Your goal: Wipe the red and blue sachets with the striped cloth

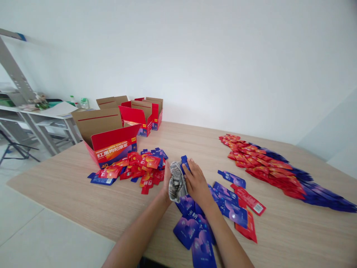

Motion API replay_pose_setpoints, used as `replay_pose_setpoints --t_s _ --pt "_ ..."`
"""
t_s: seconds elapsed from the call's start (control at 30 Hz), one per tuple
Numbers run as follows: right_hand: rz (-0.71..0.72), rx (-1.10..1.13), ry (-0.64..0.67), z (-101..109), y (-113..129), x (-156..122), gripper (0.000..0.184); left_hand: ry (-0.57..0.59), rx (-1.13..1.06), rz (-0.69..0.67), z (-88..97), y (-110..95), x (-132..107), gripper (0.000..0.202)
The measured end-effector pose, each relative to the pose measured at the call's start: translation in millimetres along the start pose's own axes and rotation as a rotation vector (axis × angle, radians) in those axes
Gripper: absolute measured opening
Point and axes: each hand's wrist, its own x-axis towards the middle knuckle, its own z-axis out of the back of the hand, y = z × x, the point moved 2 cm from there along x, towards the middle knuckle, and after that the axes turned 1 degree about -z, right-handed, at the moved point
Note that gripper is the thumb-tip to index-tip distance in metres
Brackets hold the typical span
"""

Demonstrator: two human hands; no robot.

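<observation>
In the head view, a crumpled grey striped cloth [177, 180] is held in my left hand [166, 181], whose fingers are mostly hidden behind it. My right hand [197, 181] has its fingers closed over a blue pouch [184, 161] and presses it against the cloth's right side. Only the pouch's upper end shows. Below my hands, loose blue pouches [202, 245] lie overlapping on the table. Left of my hands is a mixed heap of red pouches [143, 163] and blue ones. To the right, a red pouch [249, 200] lies beside more blue pouches.
An open red carton [114, 147] stands on the wooden table [69, 190] at left, with several more open cartons [139, 115] behind it. Long overlapping rows of red and blue pouches [267, 167] spread along the right. Desks [52, 115] stand beyond the table's left edge.
</observation>
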Motion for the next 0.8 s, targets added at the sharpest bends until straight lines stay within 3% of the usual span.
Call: replay_pose_setpoints --t_s 0.23,0.37,0.63,0.8 --pt "0.038 -0.015 0.057 -9.9 10.8 -1.1 0.064 -0.043 -0.003 -0.057 11.1 -26.2 -4.6 0.093" --pt "0.056 -0.019 0.110 -8.0 10.4 -0.3 0.061 -0.087 -0.020 -0.042 14.1 -23.6 -6.8 0.096" --pt "0.054 0.102 0.097 -8.5 4.2 -4.5 0.052 -0.120 0.012 -0.053 -0.3 -19.5 -12.0 0.088" --pt "0.090 0.207 0.060 -1.5 13.8 -3.5 0.066 -0.099 0.063 -0.027 4.6 -8.1 -11.7 0.080"
